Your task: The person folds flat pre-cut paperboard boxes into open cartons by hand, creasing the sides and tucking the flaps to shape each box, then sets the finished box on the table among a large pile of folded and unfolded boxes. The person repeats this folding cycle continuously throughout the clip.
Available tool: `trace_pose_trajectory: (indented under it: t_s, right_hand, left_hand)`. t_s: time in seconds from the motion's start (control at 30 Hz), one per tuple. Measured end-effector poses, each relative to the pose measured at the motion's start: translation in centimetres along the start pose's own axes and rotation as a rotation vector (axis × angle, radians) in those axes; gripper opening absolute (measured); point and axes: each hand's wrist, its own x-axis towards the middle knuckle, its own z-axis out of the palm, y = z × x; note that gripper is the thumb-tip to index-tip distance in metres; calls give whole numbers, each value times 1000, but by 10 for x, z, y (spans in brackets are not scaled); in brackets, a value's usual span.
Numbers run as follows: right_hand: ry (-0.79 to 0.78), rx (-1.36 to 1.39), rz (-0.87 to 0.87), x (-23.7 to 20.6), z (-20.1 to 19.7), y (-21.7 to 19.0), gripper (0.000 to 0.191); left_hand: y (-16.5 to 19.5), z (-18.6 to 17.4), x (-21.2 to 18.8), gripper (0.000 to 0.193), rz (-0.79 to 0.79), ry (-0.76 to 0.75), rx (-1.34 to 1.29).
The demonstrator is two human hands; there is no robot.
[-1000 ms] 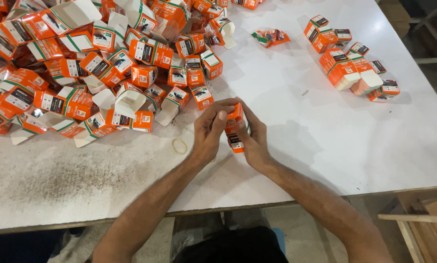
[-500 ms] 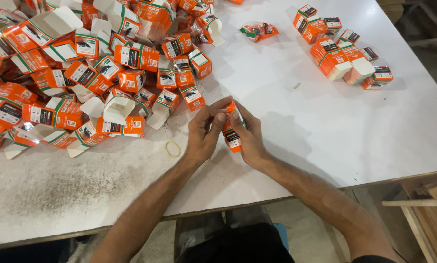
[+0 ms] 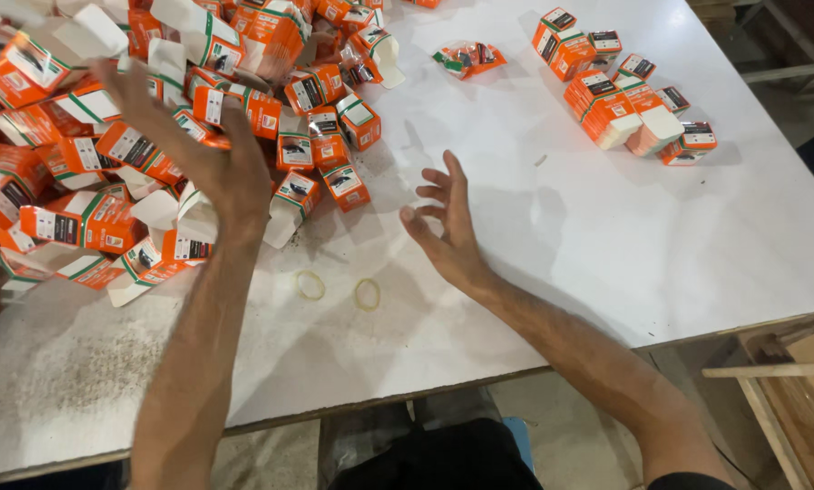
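Hands (image 3: 448, 227) open — left over orange cartons (image 3: 325, 145), right above white table (image 3: 561, 236).

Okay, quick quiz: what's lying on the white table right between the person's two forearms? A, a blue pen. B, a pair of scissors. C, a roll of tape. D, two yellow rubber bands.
D: two yellow rubber bands lie flat on the white table, between the left hand over the orange-and-white boxes and the open, empty right hand.
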Motion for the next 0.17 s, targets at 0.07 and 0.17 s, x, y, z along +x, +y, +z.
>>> trace_pose_trajectory:
  t_s: [0.07,0.17]
  right_hand:
    - [-21,-38,38,3,7,2,95]
    - [-71,-30,91,0,9,3,96]
  left_hand:
    - [-9,24,22,56,154,-177,147]
    - [-18,63,50,54,141,-444,244]
